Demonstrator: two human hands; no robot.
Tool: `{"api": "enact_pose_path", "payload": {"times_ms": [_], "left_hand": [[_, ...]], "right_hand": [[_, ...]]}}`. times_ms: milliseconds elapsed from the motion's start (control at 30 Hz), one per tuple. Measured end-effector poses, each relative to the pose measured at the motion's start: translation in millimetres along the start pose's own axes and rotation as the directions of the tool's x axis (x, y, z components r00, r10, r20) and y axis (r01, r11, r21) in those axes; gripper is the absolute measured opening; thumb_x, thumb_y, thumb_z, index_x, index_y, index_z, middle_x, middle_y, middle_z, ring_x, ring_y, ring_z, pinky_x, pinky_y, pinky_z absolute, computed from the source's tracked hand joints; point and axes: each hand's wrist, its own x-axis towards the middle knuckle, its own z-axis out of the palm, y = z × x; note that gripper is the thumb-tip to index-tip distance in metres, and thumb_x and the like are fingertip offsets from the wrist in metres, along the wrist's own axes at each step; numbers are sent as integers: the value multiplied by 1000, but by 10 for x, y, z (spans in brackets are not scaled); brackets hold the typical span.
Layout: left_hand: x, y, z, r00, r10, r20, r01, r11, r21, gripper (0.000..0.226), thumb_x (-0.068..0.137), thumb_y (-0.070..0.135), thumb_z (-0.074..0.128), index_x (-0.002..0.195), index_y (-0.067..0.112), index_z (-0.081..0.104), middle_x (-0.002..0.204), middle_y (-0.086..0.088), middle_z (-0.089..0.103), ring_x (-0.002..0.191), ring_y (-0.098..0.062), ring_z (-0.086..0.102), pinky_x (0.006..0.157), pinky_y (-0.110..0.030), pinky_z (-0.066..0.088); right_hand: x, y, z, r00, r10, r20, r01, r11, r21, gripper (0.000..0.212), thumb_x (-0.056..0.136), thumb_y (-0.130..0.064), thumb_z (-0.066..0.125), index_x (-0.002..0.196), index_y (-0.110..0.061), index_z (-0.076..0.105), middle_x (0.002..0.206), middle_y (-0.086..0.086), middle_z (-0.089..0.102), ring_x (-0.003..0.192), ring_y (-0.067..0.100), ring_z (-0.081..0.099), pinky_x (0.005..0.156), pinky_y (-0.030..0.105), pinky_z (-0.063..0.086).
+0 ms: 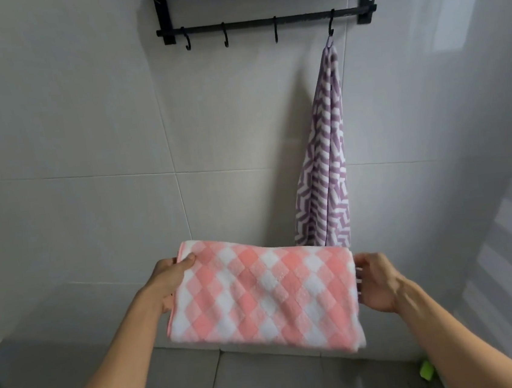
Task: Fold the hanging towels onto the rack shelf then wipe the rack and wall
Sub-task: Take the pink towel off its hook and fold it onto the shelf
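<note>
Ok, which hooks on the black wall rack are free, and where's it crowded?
Three hooks left of the purple-and-white zigzag towel hang bare against white tile. The rightmost hook is taken by that towel. Both the left hand and right hand hold the folded pink-and-white checked towel.

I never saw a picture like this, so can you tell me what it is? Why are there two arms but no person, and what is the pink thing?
The camera sits on a person's head and looks forward and down, so you see only their arms. The left hand and the right hand each grip one end of a pink and white checked towel, already folded and held up in the air. Ahead is a grey tiled wall with a black rack that has four hooks. A purple zigzag towel hangs from the hook furthest right. The other three hooks hold nothing. Something green lies on the rack's top shelf, but it is cut off.
</note>
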Motion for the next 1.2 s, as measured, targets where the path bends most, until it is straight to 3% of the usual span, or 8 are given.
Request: {"api": "enact_pose_path", "payload": {"times_ms": [100, 233, 333, 533, 633, 867, 1067, 1200], "left_hand": [[55, 3, -109, 1000, -13, -12, 13, 1000, 25, 32, 97, 21, 67, 105, -10, 66, 98, -26, 74, 84, -38, 72, 79, -49, 59], [115, -22, -338, 1000, -8, -12, 9, 1000, 20, 33, 97, 25, 66, 102, -8, 67, 97, -24, 74, 85, -37, 72, 81, -49, 59], [220, -41, -504, 997, 54, -61, -51, 998, 43, 43, 98, 37, 63, 97, -6, 68, 91, -19, 74, 81, -35, 72, 79, -50, 60], [179, -95, -420, 950, 250, -187, -194, 942, 274, 52, 102, 50, 46, 73, 7, 53, 71, -9, 54, 68, -27, 51, 60, -33, 37], [81, -20, -446, 914, 290, -284, -195, 927, 320, 53, 98, 55, 50, 101, 3, 60, 99, -10, 64, 92, -34, 60, 70, -33, 43], [-350, 192, -577, 964, 264, 4, -260, 944, 202, 50, 90, 37, 73, 131, 20, 50, 115, -8, 65, 94, -29, 70, 83, -50, 60], [-1167, 458, -288, 803, 571, -173, -475, 787, 393, 44, 105, 30, 45, 143, 20, 25, 113, -19, 58, 109, -42, 59, 85, -37, 42], [-1610, 708, -221, 618, 750, -234, -591, 640, 491, 13, 105, 21, 46, 117, 16, 49, 106, -10, 65, 97, -40, 63, 75, -35, 40]], "right_hand": [[-27, 185, 205, 995, -7, 103, 4, 1000, 25, 44, 98, -40, 60, 115, -2, 72, 105, 20, 74, 103, 40, 67, 98, 54, 52], [-52, 310, 457, 998, -10, 67, 23, 980, -196, 61, 71, -5, 89, 123, 12, 62, 114, 23, 73, 106, 42, 69, 95, 53, 55], [-37, 353, 685, 989, -114, -91, 85, 957, -276, 33, 95, -23, 69, 122, -7, 59, 113, 11, 70, 101, 33, 68, 86, 51, 57], [-240, 583, 1055, 853, -477, -211, 290, 770, -568, 40, 106, -40, 38, 136, -14, 39, 131, 13, 57, 111, 31, 57, 102, 51, 48], [-440, 506, 1088, 792, -565, -231, 361, 739, -569, 54, 102, -48, 45, 146, -21, 27, 141, 18, 50, 122, 38, 55, 107, 50, 44], [-1014, 30, 869, 859, -510, -46, 420, 753, -507, 49, 99, -19, 53, 132, -38, 22, 112, 12, 56, 87, 33, 69, 66, 42, 63], [-1539, -144, 587, 620, -784, -28, 638, 524, -564, 7, 103, -13, 52, 102, -20, 50, 91, 0, 60, 83, 19, 59, 68, 22, 50], [-1867, -326, 498, 583, -813, 2, 686, 490, -538, 33, 100, -1, 47, 94, -21, 73, 100, -11, 70, 97, 17, 65, 84, 21, 52]]}}
